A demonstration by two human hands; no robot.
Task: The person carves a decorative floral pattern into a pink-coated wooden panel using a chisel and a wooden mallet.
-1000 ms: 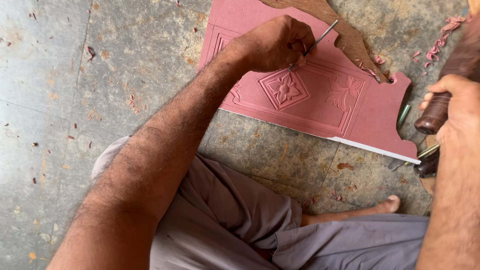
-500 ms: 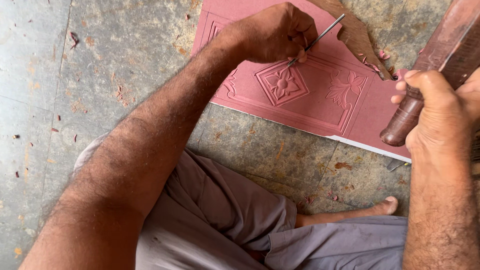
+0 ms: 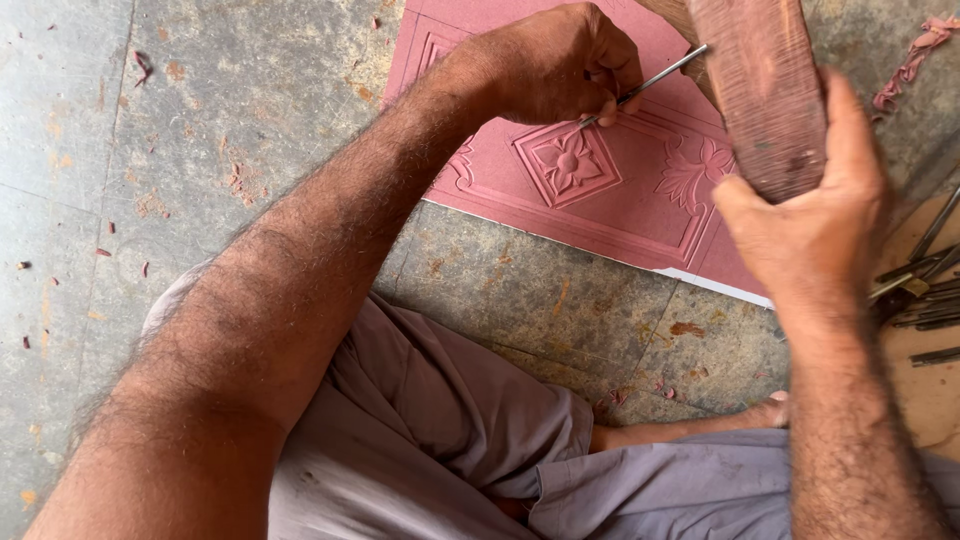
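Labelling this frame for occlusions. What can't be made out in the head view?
- Chisel: its grip is hidden inside the left hand.
- Wooden mallet: its top is cut off by the upper edge, its handle wrapped by the right hand.
- Carved pink panel: its upper part is cut off and its right part covered by the mallet and right hand.
- Metal tools: cut off by the right edge.

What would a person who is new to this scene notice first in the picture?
First comes the pink-red carved panel with a flower in a diamond frame, lying flat on the grey stone floor at the top centre. On it, the left hand grips a thin metal chisel with its tip by the flower. At the upper right, the right hand holds a worn brown wooden mallet raised close to the chisel's upper end.
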